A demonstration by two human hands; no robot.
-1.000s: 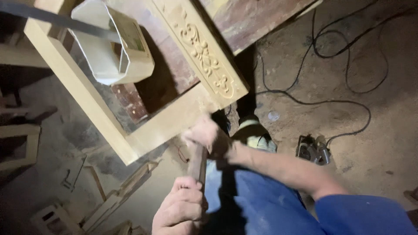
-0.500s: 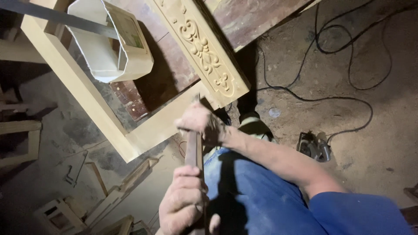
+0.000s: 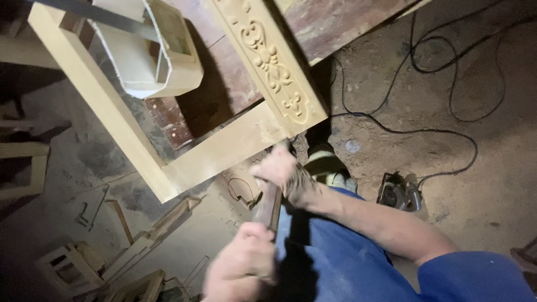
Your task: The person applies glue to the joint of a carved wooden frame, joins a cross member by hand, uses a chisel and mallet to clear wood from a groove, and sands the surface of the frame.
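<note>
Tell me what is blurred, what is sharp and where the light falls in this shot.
Head view: the left hand is smeared by motion blur and the right hand is softer still; the carved wooden panel stays fairly sharp; light falls on the dirt floor at right, while the left edge sinks into shadow.

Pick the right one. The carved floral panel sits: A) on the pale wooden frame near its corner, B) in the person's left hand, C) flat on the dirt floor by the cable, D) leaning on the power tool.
A: the carved panel lies along the pale wooden frame, ending at its corner just above the right hand.
</note>
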